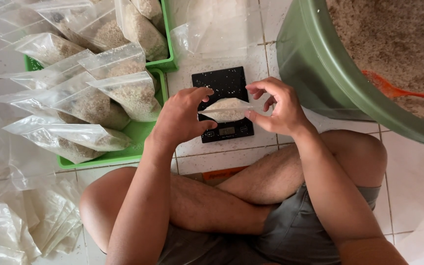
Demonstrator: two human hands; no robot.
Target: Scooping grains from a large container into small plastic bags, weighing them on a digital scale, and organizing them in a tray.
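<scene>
A small clear plastic bag of pale grain point(227, 109) is held between both hands just above a black digital kitchen scale point(224, 84) on the tiled floor. My left hand point(181, 118) pinches the bag's left end with thumb and fingers. My right hand point(277, 107) pinches its right end. The bag lies sideways, stretched between the two hands. The scale's small display point(226, 130) shows below the bag.
A green tray point(138, 131) at the left holds several filled clear bags point(128, 93). A large green tub point(330, 78) of grain with an orange scoop point(393, 91) stands at the right. Empty plastic bags point(30, 221) lie at the lower left. My crossed legs point(251, 186) are below the scale.
</scene>
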